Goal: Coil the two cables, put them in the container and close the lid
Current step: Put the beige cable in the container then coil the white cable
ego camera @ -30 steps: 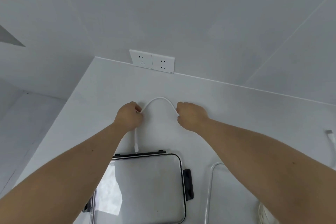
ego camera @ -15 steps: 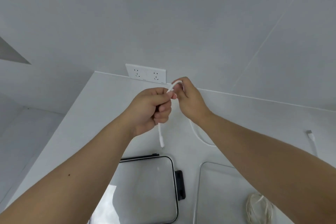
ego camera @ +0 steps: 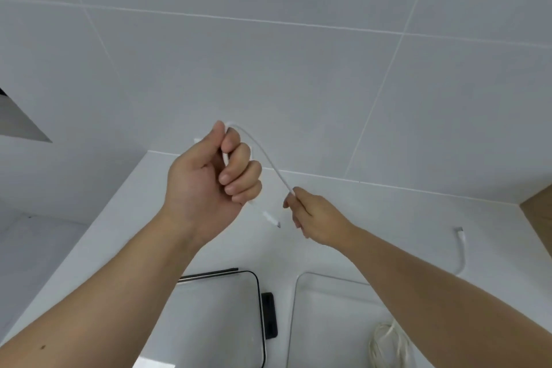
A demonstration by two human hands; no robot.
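My left hand [ego camera: 209, 179] is raised above the white counter, fist closed around a thin white cable [ego camera: 266, 158]. The cable arcs from the top of that fist down to my right hand [ego camera: 310, 215], which pinches it lower and to the right. One plug end [ego camera: 272, 219] dangles below the left fist. A clear container [ego camera: 301, 284] stands at the bottom right with a coiled white cable [ego camera: 388, 343] inside it. Its clear lid [ego camera: 239, 308] with a black latch lies to the left of it.
The far end of a white cable [ego camera: 461, 251] lies on the counter [ego camera: 113, 218] at the right, beyond my right forearm. A tiled wall rises behind. A brown surface [ego camera: 537, 218] shows at the right edge. The counter's left edge drops off.
Both hands lifted off the counter with the cable. They came together, then the right hand slid down and right along the cable while the left fist stayed high. The view tilted up.
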